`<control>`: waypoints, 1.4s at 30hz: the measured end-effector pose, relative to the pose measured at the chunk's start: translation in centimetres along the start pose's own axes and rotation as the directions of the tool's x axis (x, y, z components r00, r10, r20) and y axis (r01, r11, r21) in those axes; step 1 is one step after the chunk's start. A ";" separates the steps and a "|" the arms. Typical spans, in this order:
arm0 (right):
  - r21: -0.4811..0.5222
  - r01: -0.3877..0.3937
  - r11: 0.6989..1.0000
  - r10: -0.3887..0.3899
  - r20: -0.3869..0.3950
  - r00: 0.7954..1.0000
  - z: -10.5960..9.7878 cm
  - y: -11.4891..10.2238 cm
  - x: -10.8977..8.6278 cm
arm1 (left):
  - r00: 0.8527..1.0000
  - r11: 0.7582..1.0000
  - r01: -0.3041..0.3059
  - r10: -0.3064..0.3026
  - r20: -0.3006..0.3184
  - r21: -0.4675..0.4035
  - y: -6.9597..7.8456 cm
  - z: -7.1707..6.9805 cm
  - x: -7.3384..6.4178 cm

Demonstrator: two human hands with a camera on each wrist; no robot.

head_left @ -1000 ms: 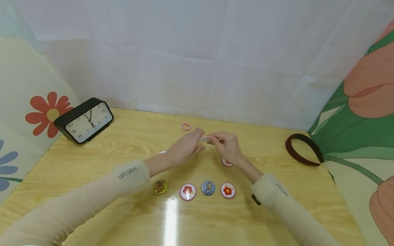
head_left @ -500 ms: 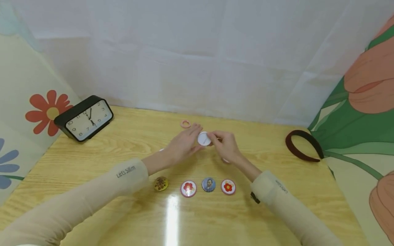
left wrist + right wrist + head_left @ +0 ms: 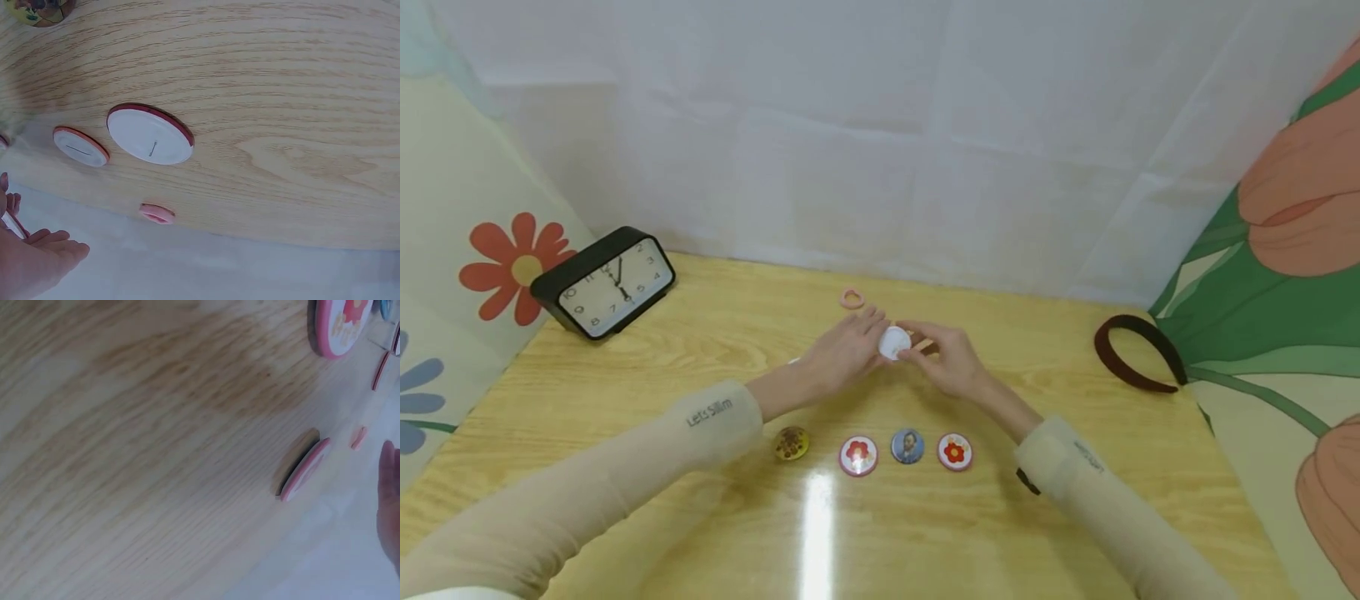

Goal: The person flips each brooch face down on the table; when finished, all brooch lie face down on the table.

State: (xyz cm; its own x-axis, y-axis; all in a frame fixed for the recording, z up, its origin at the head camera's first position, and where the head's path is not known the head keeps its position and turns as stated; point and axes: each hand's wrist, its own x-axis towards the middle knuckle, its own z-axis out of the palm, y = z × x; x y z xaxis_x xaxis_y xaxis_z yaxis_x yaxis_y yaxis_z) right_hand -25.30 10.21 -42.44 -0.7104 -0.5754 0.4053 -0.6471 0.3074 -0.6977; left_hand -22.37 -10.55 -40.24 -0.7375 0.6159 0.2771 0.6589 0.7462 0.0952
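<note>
One round badge [image 3: 894, 342] is showing its white side at the center of the frame. The right hand [image 3: 951, 358] is pinching its rim between thumb and fingers; the left hand [image 3: 846, 346] is slanting alongside, fingers nearly straight, though I'm not making out whether they're touching it. The badge is looking light, stiff and slick, its rim probably offering the surest hold.

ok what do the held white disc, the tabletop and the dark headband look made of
White disc: likely plastic or coated metal, with a smooth, plain white face.
Tabletop: wood or wood-look laminate, with visible grain and a glossy streak of reflected light.
Headband: perhaps velvety fabric, since it looks dark and matte; texture too small to tell.
</note>
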 end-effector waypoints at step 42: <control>-0.358 0.087 0.930 -0.014 0.199 0.980 0.9 2.4 -1.8 | 0.987 0.999 0.010 -0.001 0.158 -0.053 0.3 1.9 0.3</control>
State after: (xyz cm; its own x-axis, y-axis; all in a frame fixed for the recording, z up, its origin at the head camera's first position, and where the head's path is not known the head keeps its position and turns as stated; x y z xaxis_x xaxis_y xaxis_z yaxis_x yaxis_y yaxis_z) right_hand -25.34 11.25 -45.36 -0.6315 -0.7194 0.2894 -0.7623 0.5074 -0.4018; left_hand -22.66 -9.71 -41.95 -0.7525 0.6471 0.1223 0.6585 0.7378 0.1480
